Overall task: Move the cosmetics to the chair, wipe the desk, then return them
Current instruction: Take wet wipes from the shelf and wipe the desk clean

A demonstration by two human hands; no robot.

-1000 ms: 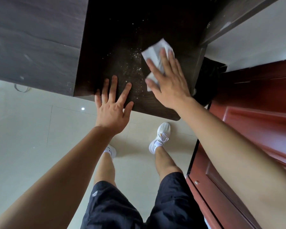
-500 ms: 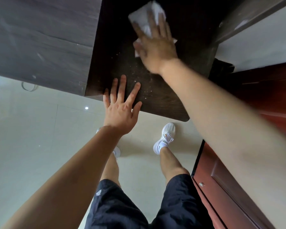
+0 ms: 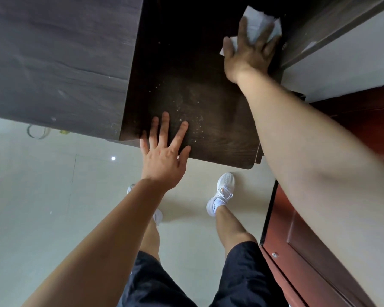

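Where dust [image 3: 187, 107] speckles the desk [image 3: 186, 63] — flat fingers [image 3: 163, 129].

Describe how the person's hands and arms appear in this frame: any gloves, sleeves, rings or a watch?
Both the left hand and the right hand are bare, with no gloves. No ring, watch or bracelet shows on either. Both forearms are uncovered right to the frame edge, so no sleeve is visible.
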